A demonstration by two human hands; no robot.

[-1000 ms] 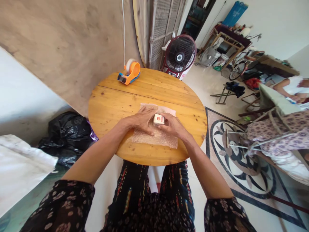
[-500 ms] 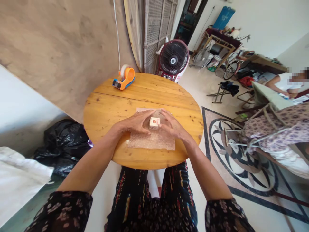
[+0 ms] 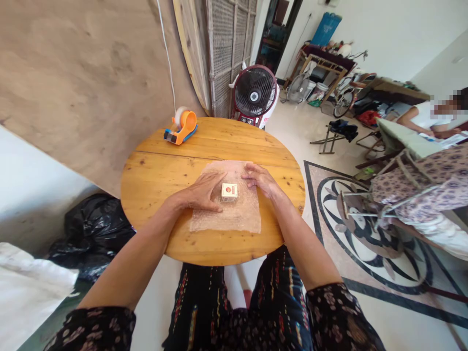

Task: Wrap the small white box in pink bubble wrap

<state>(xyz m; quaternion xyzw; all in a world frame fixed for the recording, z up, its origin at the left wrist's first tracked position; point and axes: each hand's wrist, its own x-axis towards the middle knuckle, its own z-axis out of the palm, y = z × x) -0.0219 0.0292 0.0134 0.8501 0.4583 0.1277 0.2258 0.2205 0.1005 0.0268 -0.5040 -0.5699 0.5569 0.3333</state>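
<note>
A small cream box [image 3: 229, 192] with a red round mark rests near the middle of a sheet of bubble wrap [image 3: 234, 219] on the round wooden table. My left hand [image 3: 204, 191] lies over the wrap's left side, thumb and fingers spread around the box's left. Whether its fingertips touch the box I cannot tell. My right hand [image 3: 261, 179] is at the sheet's upper right edge, a little apart from the box, its fingers reaching over the wrap and holding nothing I can see.
An orange and blue tape dispenser [image 3: 181, 127] stands at the far left of the wooden table [image 3: 234, 139]. Behind the table is a fan [image 3: 255, 92]. Black plastic bags [image 3: 97, 224] lie to the left. Another person [image 3: 420, 117] sits at a table on the right.
My right hand has moved away from the box to the wrap's upper right edge. The left hand stays beside the box. The camera view has shifted slightly.
</note>
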